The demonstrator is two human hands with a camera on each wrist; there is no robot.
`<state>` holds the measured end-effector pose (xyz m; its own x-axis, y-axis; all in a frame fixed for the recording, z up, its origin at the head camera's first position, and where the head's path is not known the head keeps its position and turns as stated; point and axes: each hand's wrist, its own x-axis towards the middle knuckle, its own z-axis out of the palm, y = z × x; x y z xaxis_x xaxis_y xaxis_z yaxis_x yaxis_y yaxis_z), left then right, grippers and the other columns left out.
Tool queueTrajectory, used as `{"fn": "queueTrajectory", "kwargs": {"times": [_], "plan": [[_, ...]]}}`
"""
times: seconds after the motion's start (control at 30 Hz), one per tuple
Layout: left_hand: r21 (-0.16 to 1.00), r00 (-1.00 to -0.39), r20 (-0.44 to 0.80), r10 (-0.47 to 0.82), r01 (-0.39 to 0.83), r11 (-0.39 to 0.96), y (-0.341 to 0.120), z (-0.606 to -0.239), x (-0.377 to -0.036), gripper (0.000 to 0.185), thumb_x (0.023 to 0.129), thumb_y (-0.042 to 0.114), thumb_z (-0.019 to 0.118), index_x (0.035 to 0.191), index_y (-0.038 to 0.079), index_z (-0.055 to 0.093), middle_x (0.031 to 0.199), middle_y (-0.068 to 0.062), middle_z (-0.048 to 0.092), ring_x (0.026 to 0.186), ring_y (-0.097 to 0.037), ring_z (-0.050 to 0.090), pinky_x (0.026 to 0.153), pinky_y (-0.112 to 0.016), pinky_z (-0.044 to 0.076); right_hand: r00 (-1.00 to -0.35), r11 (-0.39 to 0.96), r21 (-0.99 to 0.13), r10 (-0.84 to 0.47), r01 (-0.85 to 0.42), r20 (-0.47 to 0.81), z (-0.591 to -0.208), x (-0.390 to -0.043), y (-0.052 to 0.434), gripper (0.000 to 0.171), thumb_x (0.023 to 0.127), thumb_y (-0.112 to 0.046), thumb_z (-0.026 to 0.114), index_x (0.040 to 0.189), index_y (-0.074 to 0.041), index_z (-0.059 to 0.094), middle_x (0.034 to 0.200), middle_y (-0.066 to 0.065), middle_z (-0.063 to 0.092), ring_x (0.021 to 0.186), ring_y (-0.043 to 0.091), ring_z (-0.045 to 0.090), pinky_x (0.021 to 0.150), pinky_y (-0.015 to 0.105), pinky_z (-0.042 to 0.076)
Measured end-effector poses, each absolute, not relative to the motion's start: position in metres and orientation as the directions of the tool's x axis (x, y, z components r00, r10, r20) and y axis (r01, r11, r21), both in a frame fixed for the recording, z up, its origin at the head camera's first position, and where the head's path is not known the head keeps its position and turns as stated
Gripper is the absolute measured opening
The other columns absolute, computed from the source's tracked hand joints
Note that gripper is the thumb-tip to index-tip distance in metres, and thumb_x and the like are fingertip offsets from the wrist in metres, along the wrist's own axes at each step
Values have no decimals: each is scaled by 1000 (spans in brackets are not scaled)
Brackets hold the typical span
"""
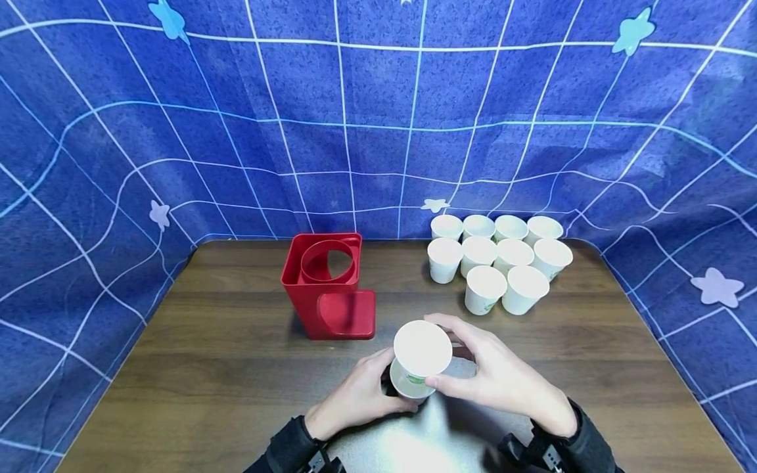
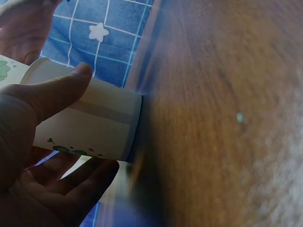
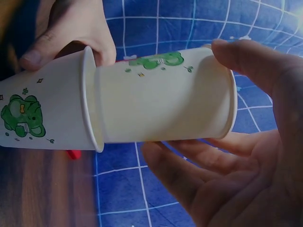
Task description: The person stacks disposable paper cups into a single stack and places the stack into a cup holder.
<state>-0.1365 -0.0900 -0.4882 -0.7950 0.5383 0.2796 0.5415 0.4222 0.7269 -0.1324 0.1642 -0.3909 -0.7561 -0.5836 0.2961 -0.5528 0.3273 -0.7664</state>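
Between the palms: two white paper cups, one above the other. Left hand (image 1: 367,395) wraps the lower cup (image 1: 408,389), thumb on one side, fingers on the other; whether its base touches the wooden table (image 1: 207,374) cannot be told. Right hand (image 1: 493,369) pinches the upper cup (image 1: 422,348) near its rim, thumb against fingers, mouth up. Right wrist view: upper cup's base at the lower one's mouth; cannot tell if it has dipped inside.

Progress, as judged: pair brought together and roughly lined up; nesting barely begun at most, nearly the whole upper wall exposed. Seating it looks to be left.

Just beyond the left hand: red holder (image 1: 307,305), no cup seen in its round opening. Beyond the right hand, ten more paper cups (image 1: 485,294), mouths up, close-set in rows, none seen stacked; apparently not yet dealt with. Farthest from both hands, blue cloth (image 1: 378,144).
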Motion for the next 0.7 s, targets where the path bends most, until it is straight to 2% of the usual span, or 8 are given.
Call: {"fn": "queueTrajectory", "kwargs": {"times": [0.13, 0.33, 0.57, 0.7], "plan": [[732, -798, 276, 536, 536, 420, -90, -488, -136, 82, 69, 27, 97, 139, 16, 57, 124, 4, 68, 114, -10, 64, 101, -33, 55, -731, 324, -758, -621, -566, 281, -393, -133, 163, 63, 90, -27, 81, 144, -19, 51, 136, -8, 62, 117, 10, 66, 99, 31, 57], [730, -806, 271, 526, 528, 434, -90, -488, -135, 83, 68, 26, 98, 139, 15, 58, 122, 4, 69, 113, -10, 64, 101, -33, 55, -733, 358, -753, -639, -552, 234, -396, -136, 163, 62, 89, -31, 82, 143, -21, 52, 133, -13, 63, 114, 9, 67, 98, 31, 57], [731, -804, 277, 527, 532, 428, -90, -488, -135, 82, 68, 29, 98, 139, 17, 58, 121, 4, 69, 112, -10, 64, 100, -33, 55, -735, 409, -721, -646, -559, 204, -402, -140, 164, 62, 91, -40, 79, 143, -20, 52, 132, -7, 66, 112, 11, 67, 97, 36, 58], [731, -803, 277, 528, 533, 426, -90, -488, -135, 82, 68, 30, 98, 138, 16, 59, 120, 4, 70, 111, -10, 65, 98, -32, 56, -730, 405, -727, -656, -555, 192, -405, -141, 163, 62, 90, -40, 80, 142, -19, 53, 133, -6, 64, 117, 11, 65, 99, 35, 57]]}}
